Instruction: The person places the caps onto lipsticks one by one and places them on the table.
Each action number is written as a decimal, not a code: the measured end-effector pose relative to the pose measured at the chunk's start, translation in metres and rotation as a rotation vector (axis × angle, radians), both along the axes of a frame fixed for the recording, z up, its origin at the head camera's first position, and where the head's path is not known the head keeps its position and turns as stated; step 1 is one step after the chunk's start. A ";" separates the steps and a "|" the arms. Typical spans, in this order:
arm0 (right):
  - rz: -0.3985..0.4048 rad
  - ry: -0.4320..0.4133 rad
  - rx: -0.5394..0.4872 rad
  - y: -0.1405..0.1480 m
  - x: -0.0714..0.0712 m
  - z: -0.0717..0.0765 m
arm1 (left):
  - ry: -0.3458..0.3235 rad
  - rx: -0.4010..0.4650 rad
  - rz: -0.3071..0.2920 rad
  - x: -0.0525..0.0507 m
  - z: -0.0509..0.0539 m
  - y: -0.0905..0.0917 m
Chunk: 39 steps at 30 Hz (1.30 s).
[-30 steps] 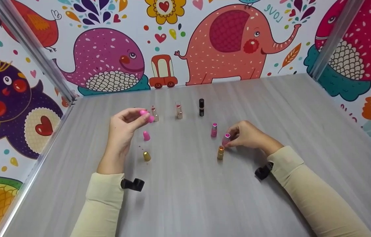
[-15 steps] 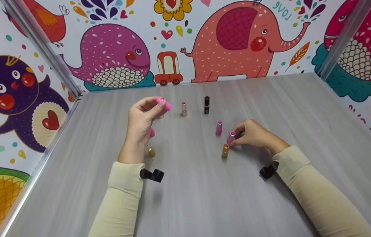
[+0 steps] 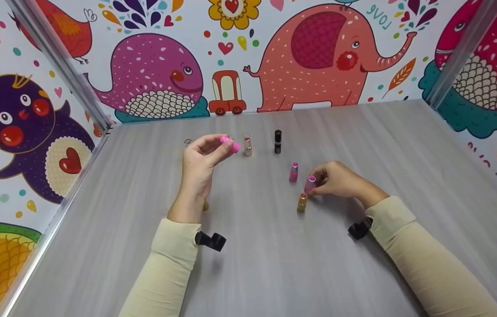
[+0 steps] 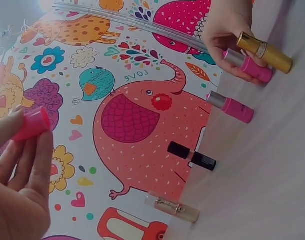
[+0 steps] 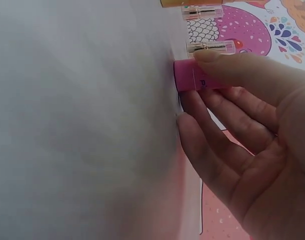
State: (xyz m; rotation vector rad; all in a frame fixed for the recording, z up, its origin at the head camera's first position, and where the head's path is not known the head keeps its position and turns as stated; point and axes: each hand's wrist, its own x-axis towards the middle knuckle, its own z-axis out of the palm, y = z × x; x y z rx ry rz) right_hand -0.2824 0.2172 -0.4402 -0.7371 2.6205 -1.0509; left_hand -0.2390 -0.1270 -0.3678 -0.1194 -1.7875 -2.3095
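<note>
My left hand (image 3: pixel 200 169) pinches a pink cap (image 3: pixel 230 145) above the table; in the left wrist view the cap (image 4: pixel 33 124) has its open end facing outward. My right hand (image 3: pixel 339 179) grips an uncapped pink lipstick (image 3: pixel 310 184) standing on the table, and the right wrist view shows its pink base (image 5: pixel 187 75) between thumb and fingers. Just in front of it stands an uncapped gold lipstick (image 3: pixel 302 203). A second uncapped pink lipstick (image 3: pixel 294 172) stands behind and to the left. Part of a gold cap (image 3: pixel 205 205) shows beside my left wrist.
Towards the back of the grey table (image 3: pixel 266 255) stand a clear-capped lipstick (image 3: pixel 247 145) and a black tube (image 3: pixel 278 141). Another clear top (image 3: pixel 188 142) shows behind my left hand. Patterned walls (image 3: pixel 156 75) enclose the back and sides.
My left hand has moved right with the pink cap, now hiding the other pink cap and most of the gold one. My right hand keeps its grip on the lipstick. The head view has shifted slightly.
</note>
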 end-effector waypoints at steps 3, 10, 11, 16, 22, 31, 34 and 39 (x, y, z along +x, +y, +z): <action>-0.009 0.005 0.014 0.000 0.000 0.003 | -0.001 0.000 0.007 0.000 0.001 -0.002; -0.043 0.036 0.001 0.002 0.001 0.012 | -0.001 -0.005 0.009 -0.001 0.000 -0.005; -0.046 0.042 -0.003 0.003 0.001 0.012 | 0.000 -0.006 0.007 -0.001 0.000 -0.005; -0.072 0.039 -0.019 0.002 0.002 0.017 | -0.006 -0.004 0.001 -0.001 -0.002 -0.006; -0.124 0.025 -0.077 0.000 0.004 0.027 | -0.004 -0.009 -0.004 -0.002 -0.003 -0.005; -0.199 0.038 -0.123 -0.004 0.012 0.043 | -0.001 -0.004 -0.010 -0.003 -0.004 -0.003; -0.199 0.041 -0.131 -0.008 0.016 0.048 | 0.003 0.000 -0.013 -0.003 -0.004 -0.002; -0.190 0.059 -0.154 -0.017 0.024 0.054 | 0.010 -0.005 -0.018 -0.001 -0.003 0.000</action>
